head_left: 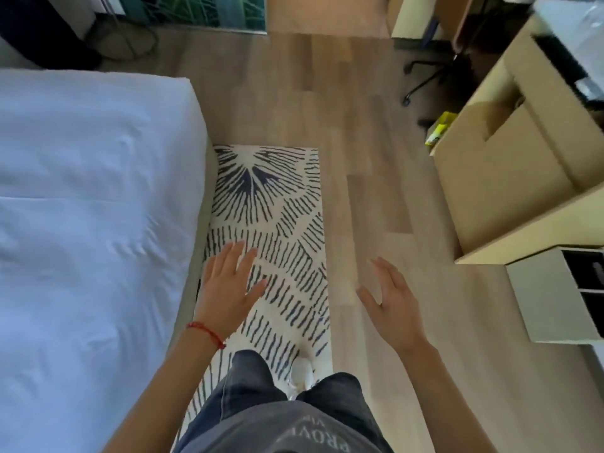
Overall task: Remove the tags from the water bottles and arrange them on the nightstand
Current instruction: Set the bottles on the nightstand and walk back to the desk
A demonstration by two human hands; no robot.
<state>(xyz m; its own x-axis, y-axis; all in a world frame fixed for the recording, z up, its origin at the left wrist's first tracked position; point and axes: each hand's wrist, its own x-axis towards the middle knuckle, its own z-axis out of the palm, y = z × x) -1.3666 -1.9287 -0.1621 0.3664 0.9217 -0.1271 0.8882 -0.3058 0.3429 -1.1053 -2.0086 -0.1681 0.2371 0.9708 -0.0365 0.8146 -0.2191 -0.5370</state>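
No water bottle, tag or nightstand shows in the head view. My left hand [228, 282] hovers over the patterned rug beside the bed, fingers spread and holding nothing; a red string bracelet circles its wrist. My right hand [392, 299] is held out over the wooden floor, fingers apart and empty. Both palms face down. My legs in dark jeans and one white shoe stand on the rug below the hands.
A bed with white bedding [88, 207] fills the left. A black-and-white rug [277, 207] lies along it on the wood floor [376, 158]. Pale wooden cabinets [510, 165] and a white shelf unit [552, 295] line the right; a chair base [428, 70] stands farther back.
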